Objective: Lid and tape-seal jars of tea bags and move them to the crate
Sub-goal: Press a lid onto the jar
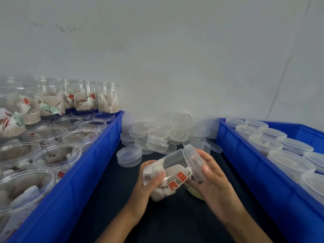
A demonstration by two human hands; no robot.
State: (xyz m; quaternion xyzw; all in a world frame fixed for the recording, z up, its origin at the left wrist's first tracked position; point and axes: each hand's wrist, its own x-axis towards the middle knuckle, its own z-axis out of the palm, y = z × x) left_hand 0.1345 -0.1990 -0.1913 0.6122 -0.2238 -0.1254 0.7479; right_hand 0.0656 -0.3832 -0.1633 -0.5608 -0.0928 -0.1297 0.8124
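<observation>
A clear plastic jar [172,168] of tea bags with red tags lies tilted between my hands, above the dark table. My left hand [149,186] grips its bottom end. My right hand [208,174] wraps around the lid [193,157] on the jar's upper right end. A pale tape roll [194,193] shows partly under my right hand. A pile of loose clear lids [166,132] lies at the back of the table. The blue crate [259,169] on the right holds several lidded jars.
A blue crate [84,174] on the left holds several open jars of tea bags, some stacked at its far end. A white wall stands close behind the table. A strip of dark table [112,199] runs between the two crates.
</observation>
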